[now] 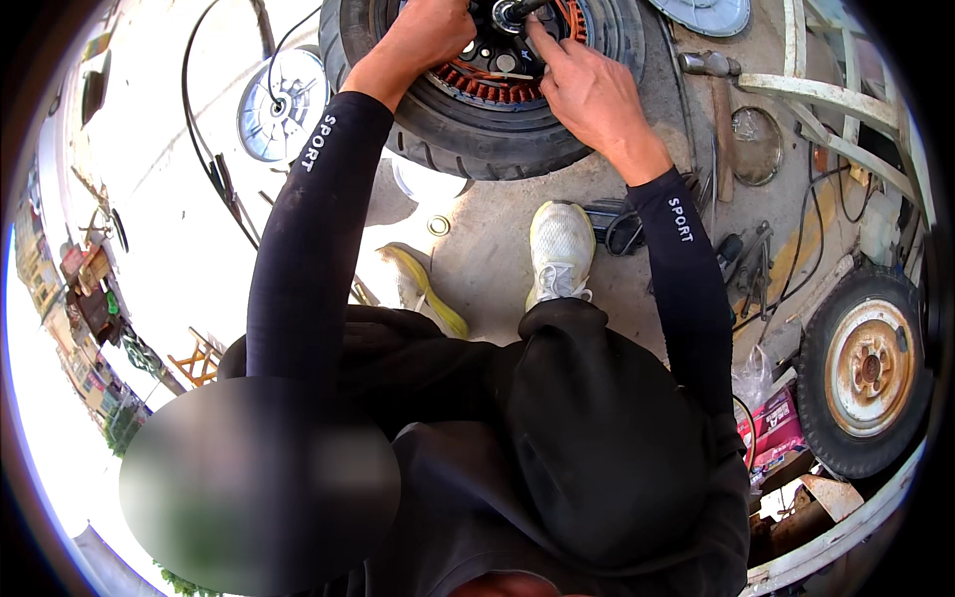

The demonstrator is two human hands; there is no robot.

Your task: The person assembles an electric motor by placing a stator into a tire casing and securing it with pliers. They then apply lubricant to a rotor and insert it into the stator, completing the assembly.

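A scooter-type hub-motor wheel (468, 154) with a black tyre lies on the ground before me, its far side cut off by the top edge. Inside its rim runs a ring of copper windings (487, 92). A round metal bearing-like piece (505, 17) sits at the centre, with a black shaft or tool on it. My left hand (428, 40) is closed in a fist over the wheel's left side; what it grips is out of sight. My right hand (589, 92) reaches over the right side, holding nothing visible, its index finger stretched out to the central piece.
A silver motor cover (284, 104) and black cable (189, 119) lie at the left. A small ring (438, 226) is near my shoes. On the right are a hammer (711, 65), a round dish (758, 144), a white metal frame (821, 95) and a rusty-rimmed wheel (865, 368).
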